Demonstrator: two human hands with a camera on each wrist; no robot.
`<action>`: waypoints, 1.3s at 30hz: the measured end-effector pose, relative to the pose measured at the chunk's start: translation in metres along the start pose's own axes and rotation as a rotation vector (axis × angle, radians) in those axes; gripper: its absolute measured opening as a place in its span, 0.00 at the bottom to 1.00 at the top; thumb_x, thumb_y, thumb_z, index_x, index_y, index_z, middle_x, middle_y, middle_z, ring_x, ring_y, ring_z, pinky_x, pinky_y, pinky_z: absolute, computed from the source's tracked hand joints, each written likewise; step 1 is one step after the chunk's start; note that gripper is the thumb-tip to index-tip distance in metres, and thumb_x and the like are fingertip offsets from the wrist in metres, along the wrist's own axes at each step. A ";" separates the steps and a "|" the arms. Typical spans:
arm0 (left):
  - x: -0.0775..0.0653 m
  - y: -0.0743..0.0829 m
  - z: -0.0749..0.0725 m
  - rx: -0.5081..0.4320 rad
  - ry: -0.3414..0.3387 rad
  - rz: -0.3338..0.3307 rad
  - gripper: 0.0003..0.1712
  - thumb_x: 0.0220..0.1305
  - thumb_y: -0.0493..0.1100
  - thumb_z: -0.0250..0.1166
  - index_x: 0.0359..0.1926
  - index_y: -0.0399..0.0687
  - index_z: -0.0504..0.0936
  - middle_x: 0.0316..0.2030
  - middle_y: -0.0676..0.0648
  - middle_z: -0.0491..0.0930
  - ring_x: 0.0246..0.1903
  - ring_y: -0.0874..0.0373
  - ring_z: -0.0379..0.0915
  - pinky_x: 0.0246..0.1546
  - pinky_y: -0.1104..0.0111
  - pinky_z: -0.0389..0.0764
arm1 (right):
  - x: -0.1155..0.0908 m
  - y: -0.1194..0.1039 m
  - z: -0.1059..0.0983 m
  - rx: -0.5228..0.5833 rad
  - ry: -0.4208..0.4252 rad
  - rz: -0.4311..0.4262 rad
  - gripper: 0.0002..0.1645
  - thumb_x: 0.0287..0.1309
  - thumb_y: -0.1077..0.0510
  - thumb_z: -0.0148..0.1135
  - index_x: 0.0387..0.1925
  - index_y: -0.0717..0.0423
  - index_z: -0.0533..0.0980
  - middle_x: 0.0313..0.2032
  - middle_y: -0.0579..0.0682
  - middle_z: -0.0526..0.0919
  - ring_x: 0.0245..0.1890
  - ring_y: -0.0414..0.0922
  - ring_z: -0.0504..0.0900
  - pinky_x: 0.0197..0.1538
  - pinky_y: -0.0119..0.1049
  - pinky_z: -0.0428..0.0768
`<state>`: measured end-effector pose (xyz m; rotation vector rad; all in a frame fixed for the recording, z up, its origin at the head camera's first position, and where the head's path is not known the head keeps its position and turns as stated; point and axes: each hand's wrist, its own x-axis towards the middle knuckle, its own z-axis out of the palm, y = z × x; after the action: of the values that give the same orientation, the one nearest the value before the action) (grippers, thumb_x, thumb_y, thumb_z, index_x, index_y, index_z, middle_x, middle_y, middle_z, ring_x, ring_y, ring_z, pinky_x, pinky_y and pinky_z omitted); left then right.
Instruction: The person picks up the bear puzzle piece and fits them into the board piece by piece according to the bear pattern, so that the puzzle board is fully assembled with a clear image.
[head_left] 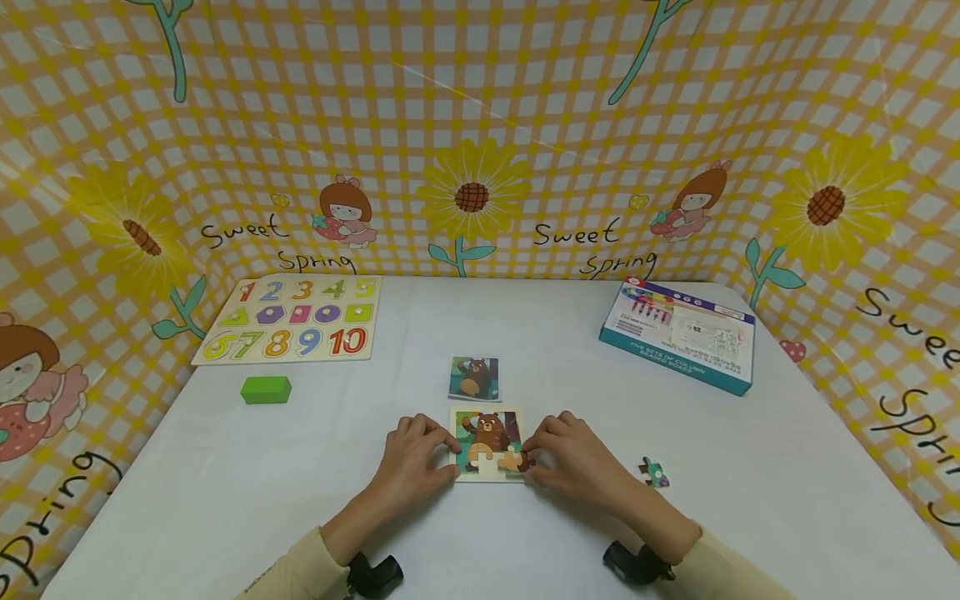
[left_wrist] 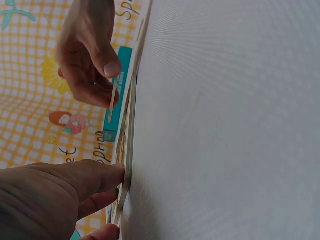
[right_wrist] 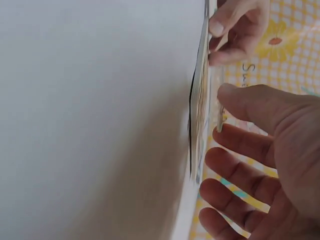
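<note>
A small wooden bear jigsaw board [head_left: 487, 478] lies in front of me, its upper part filled with the bear picture and a pale gap along the bottom. My left hand [head_left: 408, 462] holds the board's left edge, thumb at the front corner. In the left wrist view, the thumb of that left hand [left_wrist: 80, 187] presses on the board's edge. My right hand [head_left: 573, 458] pinches a brown jigsaw piece [head_left: 516, 461] over the lower right of the board. From the right wrist view, the thin piece [right_wrist: 220, 117] sits between thumb and forefinger, raised above the board.
Another jigsaw piece [head_left: 655, 472] lies to the right of my right hand. Behind the board is a bear picture card [head_left: 474, 379]. A green block [head_left: 266, 390] and a number board [head_left: 288, 337] lie left; a teal-sided box [head_left: 678, 333] lies back right.
</note>
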<state>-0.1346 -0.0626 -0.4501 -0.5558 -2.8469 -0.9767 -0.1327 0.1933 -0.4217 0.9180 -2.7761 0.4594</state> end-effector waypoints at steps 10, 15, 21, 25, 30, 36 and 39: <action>0.000 -0.001 0.001 -0.007 0.005 0.009 0.08 0.48 0.44 0.72 0.31 0.56 0.82 0.39 0.50 0.72 0.43 0.54 0.61 0.46 0.53 0.63 | 0.016 -0.012 0.011 -0.024 -0.018 -0.024 0.14 0.42 0.51 0.73 0.34 0.48 0.82 0.32 0.42 0.78 0.35 0.38 0.67 0.39 0.34 0.68; -0.001 -0.001 0.001 -0.015 0.008 0.012 0.08 0.48 0.43 0.72 0.31 0.56 0.81 0.39 0.50 0.71 0.43 0.54 0.61 0.47 0.53 0.63 | 0.020 -0.015 0.013 -0.035 -0.032 -0.022 0.15 0.42 0.51 0.74 0.36 0.48 0.82 0.34 0.42 0.79 0.36 0.39 0.68 0.40 0.34 0.69; -0.001 0.000 0.000 -0.013 0.013 0.020 0.08 0.48 0.43 0.72 0.31 0.55 0.81 0.39 0.50 0.71 0.43 0.54 0.61 0.47 0.53 0.63 | 0.023 -0.017 0.016 -0.040 -0.033 -0.013 0.16 0.42 0.49 0.74 0.35 0.48 0.82 0.34 0.42 0.79 0.36 0.39 0.69 0.40 0.35 0.70; -0.001 0.000 0.000 -0.013 0.009 0.018 0.08 0.48 0.43 0.72 0.31 0.56 0.81 0.39 0.50 0.71 0.44 0.53 0.61 0.47 0.53 0.63 | 0.023 -0.018 0.017 -0.037 -0.042 0.005 0.16 0.42 0.48 0.74 0.35 0.47 0.83 0.34 0.41 0.79 0.36 0.39 0.68 0.40 0.34 0.70; -0.001 -0.001 0.000 -0.016 0.002 0.015 0.08 0.48 0.43 0.71 0.31 0.56 0.81 0.39 0.50 0.71 0.44 0.53 0.61 0.47 0.52 0.62 | 0.024 -0.018 0.016 -0.048 -0.058 0.018 0.17 0.42 0.46 0.74 0.36 0.47 0.83 0.34 0.41 0.78 0.35 0.39 0.67 0.40 0.34 0.69; -0.001 -0.002 0.001 -0.019 -0.003 0.011 0.08 0.48 0.43 0.71 0.31 0.55 0.81 0.39 0.50 0.71 0.44 0.53 0.61 0.48 0.51 0.62 | 0.024 -0.018 0.016 -0.052 -0.065 0.019 0.18 0.41 0.46 0.74 0.36 0.47 0.83 0.33 0.41 0.78 0.35 0.39 0.67 0.40 0.34 0.68; -0.001 -0.001 0.000 -0.019 -0.004 0.012 0.08 0.48 0.43 0.71 0.31 0.55 0.81 0.39 0.50 0.71 0.44 0.53 0.61 0.48 0.51 0.62 | 0.024 -0.018 0.016 -0.052 -0.064 0.016 0.18 0.42 0.46 0.74 0.36 0.47 0.83 0.33 0.41 0.78 0.35 0.39 0.67 0.39 0.34 0.68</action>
<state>-0.1343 -0.0637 -0.4515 -0.5761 -2.8374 -1.0027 -0.1421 0.1606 -0.4263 0.9154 -2.8401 0.3645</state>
